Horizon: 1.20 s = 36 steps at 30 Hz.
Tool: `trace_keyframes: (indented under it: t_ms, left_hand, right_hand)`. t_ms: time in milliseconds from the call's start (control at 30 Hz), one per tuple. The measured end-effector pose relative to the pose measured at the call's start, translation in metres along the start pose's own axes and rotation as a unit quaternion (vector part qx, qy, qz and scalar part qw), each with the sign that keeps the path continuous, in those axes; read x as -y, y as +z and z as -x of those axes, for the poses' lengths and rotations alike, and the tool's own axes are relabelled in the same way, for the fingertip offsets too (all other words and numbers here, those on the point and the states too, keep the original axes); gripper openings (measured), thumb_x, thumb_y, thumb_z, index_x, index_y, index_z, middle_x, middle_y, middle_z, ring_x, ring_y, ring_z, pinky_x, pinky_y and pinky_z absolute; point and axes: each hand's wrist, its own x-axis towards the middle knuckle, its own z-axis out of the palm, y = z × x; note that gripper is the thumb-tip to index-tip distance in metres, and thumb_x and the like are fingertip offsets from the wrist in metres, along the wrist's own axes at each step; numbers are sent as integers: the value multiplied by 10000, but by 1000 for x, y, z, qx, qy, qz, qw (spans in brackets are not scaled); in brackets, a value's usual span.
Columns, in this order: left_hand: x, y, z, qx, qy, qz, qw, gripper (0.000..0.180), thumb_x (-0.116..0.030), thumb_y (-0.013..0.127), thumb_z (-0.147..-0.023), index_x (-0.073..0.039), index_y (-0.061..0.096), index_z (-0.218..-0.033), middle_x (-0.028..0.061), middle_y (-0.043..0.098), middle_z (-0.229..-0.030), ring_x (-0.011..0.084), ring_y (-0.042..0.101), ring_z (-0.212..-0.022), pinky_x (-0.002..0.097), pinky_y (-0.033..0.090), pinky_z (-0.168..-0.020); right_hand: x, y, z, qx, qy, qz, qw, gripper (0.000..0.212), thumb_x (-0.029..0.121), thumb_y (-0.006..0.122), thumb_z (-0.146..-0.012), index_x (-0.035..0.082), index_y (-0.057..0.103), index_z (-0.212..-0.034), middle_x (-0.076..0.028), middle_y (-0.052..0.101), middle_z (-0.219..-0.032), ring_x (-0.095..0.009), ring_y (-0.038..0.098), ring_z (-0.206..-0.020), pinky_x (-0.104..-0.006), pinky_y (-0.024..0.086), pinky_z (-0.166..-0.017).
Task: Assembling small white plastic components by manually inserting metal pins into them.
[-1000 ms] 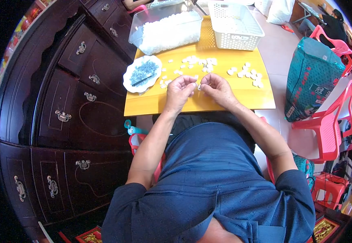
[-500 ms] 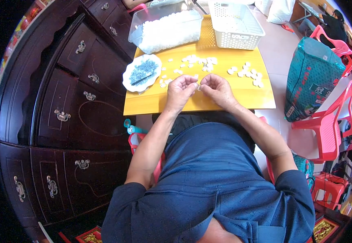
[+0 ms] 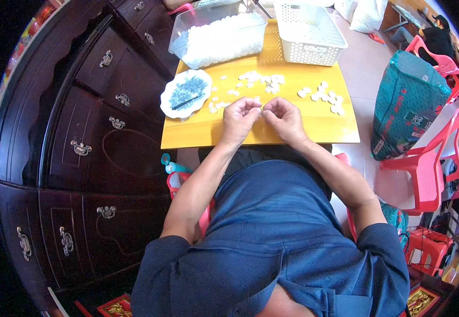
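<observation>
My left hand (image 3: 240, 120) and my right hand (image 3: 285, 120) meet fingertip to fingertip above the near part of the yellow table (image 3: 198, 134). Both are closed in a pinch around a small white piece (image 3: 261, 109), mostly hidden by the fingers. Beyond them lie several small white pieces (image 3: 250, 77), scattered loosely. Another group of white pieces (image 3: 322, 96) is spread to the right of my right hand. On the left, a white scalloped dish (image 3: 167, 110) holds a heap of tiny bluish bits (image 3: 184, 90), with a thin black stick-like tool (image 3: 186, 102) lying across them.
A clear plastic bin (image 3: 175, 47) filled with white pieces stands at the far left of the table, beside a white perforated basket (image 3: 314, 55). Dark wooden drawers (image 3: 81, 174) rise along the left. A large teal bag (image 3: 406, 100) and red plastic chairs (image 3: 425, 179) stand right.
The fingertips of both hands have shifted slightly around the small white piece, and my left hand has edged right. The scattered pieces and dish look the same.
</observation>
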Motion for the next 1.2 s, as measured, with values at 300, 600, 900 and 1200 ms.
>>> trace_keyframes:
  t_ms: [300,600,900,1200]
  left_hand:
    - [2,-2,2,-13,4,4,1000,94,41,662,-881,-4,694,-957,-7,683,-848,28,607,-715,183,499,-643]
    - [2,2,2,-16,8,5,1000,96,57,655,-874,2,688,-946,4,689,-848,40,623,-729,195,517,-664]
    - [0,0,2,-5,-8,20,1000,113,21,649,-903,-4,696,-1003,-2,683,-854,38,604,-687,189,505,-637]
    - [-4,-13,-4,7,-85,-5,996,166,-88,659,-938,-20,682,-1088,25,690,-884,62,592,-684,203,489,-633]
  right_hand:
    - [-3,-2,-2,6,34,-55,998,58,23,673,-907,32,622,-935,16,640,-827,-47,594,-727,-206,501,-671]
    - [-4,-3,-3,5,41,-71,997,67,25,679,-904,32,621,-936,8,646,-823,-55,597,-712,-210,503,-662]
    - [-8,-10,-9,41,44,-98,993,71,19,661,-919,26,610,-968,2,642,-846,-58,595,-726,-218,506,-661]
    - [-1,-17,-15,12,44,-128,991,88,50,678,-921,40,618,-985,20,628,-848,-52,580,-705,-213,504,-634]
